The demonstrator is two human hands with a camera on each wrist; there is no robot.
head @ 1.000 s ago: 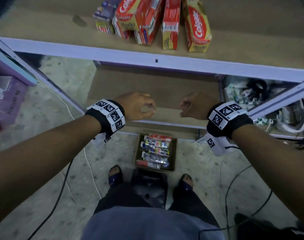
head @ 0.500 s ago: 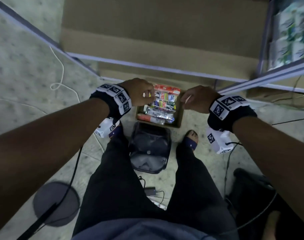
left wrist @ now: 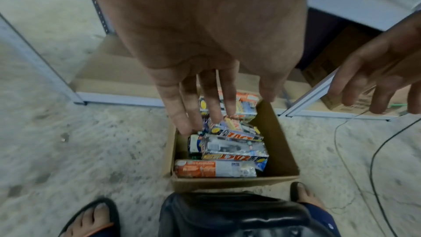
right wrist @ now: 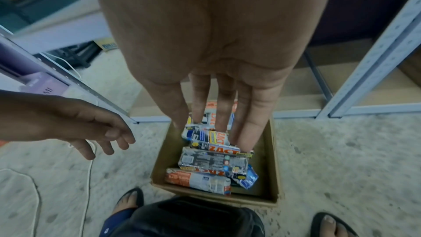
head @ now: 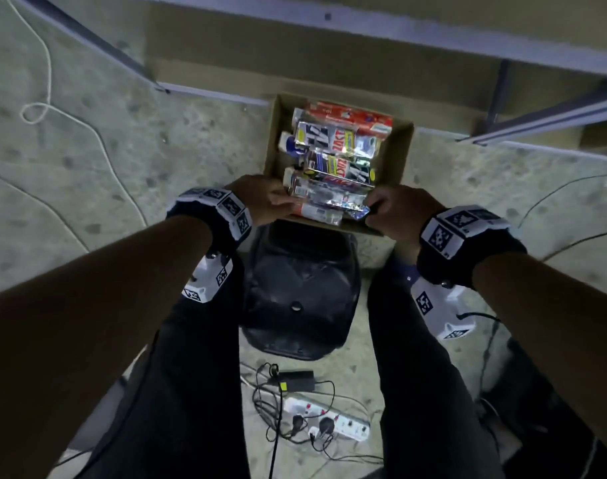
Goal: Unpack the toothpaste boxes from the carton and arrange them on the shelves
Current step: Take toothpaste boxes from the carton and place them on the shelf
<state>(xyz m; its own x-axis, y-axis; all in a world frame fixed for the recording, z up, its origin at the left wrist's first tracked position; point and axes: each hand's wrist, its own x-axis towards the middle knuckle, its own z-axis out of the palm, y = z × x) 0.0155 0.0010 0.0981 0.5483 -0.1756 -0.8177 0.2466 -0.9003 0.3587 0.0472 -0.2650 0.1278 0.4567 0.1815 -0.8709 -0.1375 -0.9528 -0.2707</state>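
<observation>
Our left hand (left wrist: 205,46) and right hand (right wrist: 218,46) hang above the open carton (head: 397,157) with fingers straight, holding nothing. The toothpaste boxes (left wrist: 234,148) lie stacked inside, bare room along its right wall; the carton stands on the floor just before the bottom shelf (head: 205,63).

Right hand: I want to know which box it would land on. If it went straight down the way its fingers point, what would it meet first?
Probably the black-and-orange ZACT box lying on top in the carton; the right hand points its straight fingers at it. Whether they already touch is unclear.
</observation>
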